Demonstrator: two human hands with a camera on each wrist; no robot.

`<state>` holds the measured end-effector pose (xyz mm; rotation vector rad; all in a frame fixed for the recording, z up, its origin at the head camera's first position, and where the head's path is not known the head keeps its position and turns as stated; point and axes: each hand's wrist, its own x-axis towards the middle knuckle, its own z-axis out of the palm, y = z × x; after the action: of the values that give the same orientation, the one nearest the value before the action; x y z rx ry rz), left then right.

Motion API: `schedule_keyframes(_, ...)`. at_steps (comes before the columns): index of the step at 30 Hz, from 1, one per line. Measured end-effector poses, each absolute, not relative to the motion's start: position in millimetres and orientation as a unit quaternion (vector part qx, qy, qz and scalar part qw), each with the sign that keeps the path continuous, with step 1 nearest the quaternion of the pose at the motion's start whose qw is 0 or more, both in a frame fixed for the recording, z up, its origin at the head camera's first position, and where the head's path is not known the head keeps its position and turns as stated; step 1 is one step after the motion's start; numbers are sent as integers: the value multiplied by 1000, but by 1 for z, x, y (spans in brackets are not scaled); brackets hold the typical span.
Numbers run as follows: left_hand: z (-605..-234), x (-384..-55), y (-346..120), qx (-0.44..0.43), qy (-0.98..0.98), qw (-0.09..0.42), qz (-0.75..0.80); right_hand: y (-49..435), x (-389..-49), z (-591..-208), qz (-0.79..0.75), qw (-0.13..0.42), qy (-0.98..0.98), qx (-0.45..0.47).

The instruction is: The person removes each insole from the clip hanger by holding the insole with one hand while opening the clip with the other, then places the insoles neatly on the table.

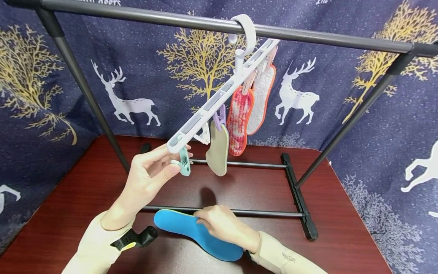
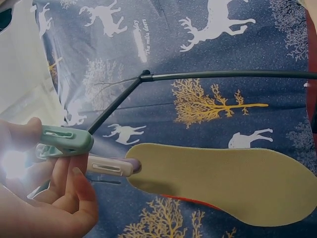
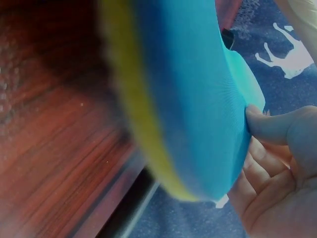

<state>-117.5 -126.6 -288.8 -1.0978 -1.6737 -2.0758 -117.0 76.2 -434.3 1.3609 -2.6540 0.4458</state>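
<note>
My left hand (image 1: pixel 147 179) pinches a mint-green clip (image 1: pixel 184 161) at the near end of a white clip hanger (image 1: pixel 207 108). In the left wrist view, thumb and fingers lie on either side of the clip (image 2: pixel 67 140). Low over the table, my right hand (image 1: pixel 227 224) grips a blue insole (image 1: pixel 184 225) by its edge; the right wrist view shows its yellow underside layer. Beyond the green clip come an unfilled white clip (image 1: pixel 204 134) and a purple clip (image 1: pixel 220 114) holding a beige insole (image 1: pixel 217 152).
Farther along, pink clips hold a red-and-white insole (image 1: pixel 239 121), and a grey insole (image 1: pixel 261 99) with orange edging hangs behind. The hanger hooks over a dark rack's top rail (image 1: pixel 143 15). Lower bars (image 1: pixel 273 213) cross above the reddish-brown table (image 1: pixel 338 228). Patterned cloth (image 1: pixel 171 125) covers the back.
</note>
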Motion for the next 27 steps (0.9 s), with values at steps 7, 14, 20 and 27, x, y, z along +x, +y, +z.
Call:
schedule_keyframes(7, -290, -118, -128, -374, -587, 134, -705, 75, -118, -436, 142, 57, -879, 452)
schedule_keyframes(14, -290, -119, -128, -380, -578, 128, -711, 73, -119, -434, 131, 56, -879, 456)
schedule_keyframes(20, -289, -119, -129, -379, -578, 121, -713, 71, -119, -433, 125, 43, -881, 454)
schedule_keyframes(27, -288, -119, -129, -382, -572, 124, -715, 69, -120, -431, 118, 39, -883, 452)
